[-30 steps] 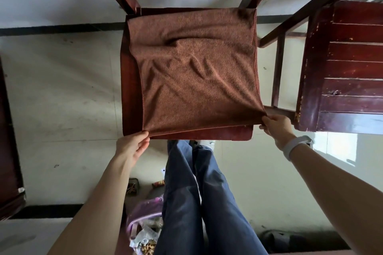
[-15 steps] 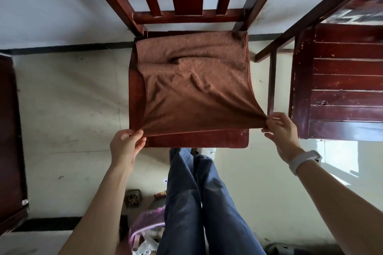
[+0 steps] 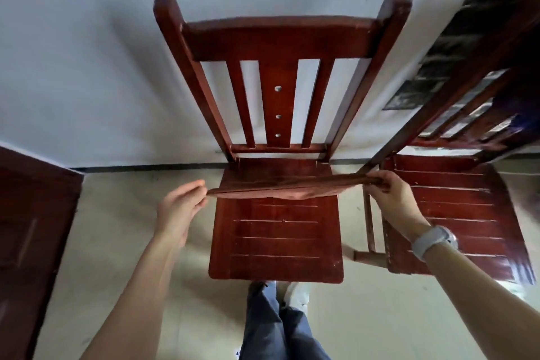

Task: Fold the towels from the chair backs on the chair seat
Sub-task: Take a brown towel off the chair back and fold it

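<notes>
A brown towel [image 3: 287,188] is stretched tight and seen edge-on, lifted above the back half of the red wooden chair seat [image 3: 276,238]. My left hand [image 3: 179,207] pinches its left end beside the seat's left edge. My right hand [image 3: 393,199], with a white wristband, grips the right end past the seat's right edge. The towel sags a little in the middle. The chair back [image 3: 279,38] stands bare against the white wall.
A second red wooden chair [image 3: 450,213] stands close on the right, a dark cloth [image 3: 496,23] draped over its back. Dark red furniture [image 3: 32,228] fills the left edge. My legs in blue trousers [image 3: 277,327] stand at the seat's front.
Both hands have lifted the towel's near corners up and carried them toward the chair back, baring the front of the seat. The view has tilted up, showing the whole chair back.
</notes>
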`<act>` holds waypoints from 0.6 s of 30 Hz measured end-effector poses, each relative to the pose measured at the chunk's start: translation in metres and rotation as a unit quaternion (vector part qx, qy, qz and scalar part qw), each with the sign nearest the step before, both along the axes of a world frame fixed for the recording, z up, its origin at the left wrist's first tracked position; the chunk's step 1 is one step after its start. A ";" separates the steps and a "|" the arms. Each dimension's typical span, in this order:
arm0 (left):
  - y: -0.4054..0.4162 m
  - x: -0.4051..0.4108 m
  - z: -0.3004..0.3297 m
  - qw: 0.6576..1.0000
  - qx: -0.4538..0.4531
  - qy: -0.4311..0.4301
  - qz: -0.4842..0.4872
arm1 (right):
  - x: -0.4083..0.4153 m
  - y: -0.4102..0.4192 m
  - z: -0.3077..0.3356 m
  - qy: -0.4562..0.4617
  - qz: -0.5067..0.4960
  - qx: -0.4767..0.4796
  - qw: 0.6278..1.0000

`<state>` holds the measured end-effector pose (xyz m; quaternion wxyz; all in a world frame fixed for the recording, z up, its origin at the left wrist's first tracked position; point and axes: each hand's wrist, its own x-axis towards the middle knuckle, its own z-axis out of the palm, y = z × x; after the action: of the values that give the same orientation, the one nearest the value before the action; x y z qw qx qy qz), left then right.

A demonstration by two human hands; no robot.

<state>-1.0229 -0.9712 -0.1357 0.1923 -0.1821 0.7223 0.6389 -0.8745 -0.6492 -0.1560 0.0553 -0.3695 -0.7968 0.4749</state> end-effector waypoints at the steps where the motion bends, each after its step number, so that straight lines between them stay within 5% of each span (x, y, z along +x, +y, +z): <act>1: -0.002 -0.002 0.009 0.998 -0.036 0.023 -0.043 | -0.002 0.003 0.012 0.013 0.009 0.042 0.999; 6: -0.002 -0.004 0.040 0.904 -0.270 0.210 -0.258 | 0.000 0.011 0.059 0.051 0.060 0.139 0.987; 11: -0.003 0.001 0.052 0.837 -0.323 0.328 -0.295 | 0.018 0.026 0.066 0.074 0.111 0.217 0.967; 16: -0.007 0.010 0.043 0.834 -0.314 0.345 -0.294 | 0.040 0.022 0.062 0.093 0.091 0.245 0.961; 18: -0.012 0.023 0.035 0.865 -0.269 0.307 -0.291 | 0.051 0.012 0.061 0.085 0.085 0.185 0.975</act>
<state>-1.0002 -0.9829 -0.1009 0.0810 0.1971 0.9087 0.3591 -0.8235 -0.6374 -0.0950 0.1497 -0.2420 -0.8917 0.3519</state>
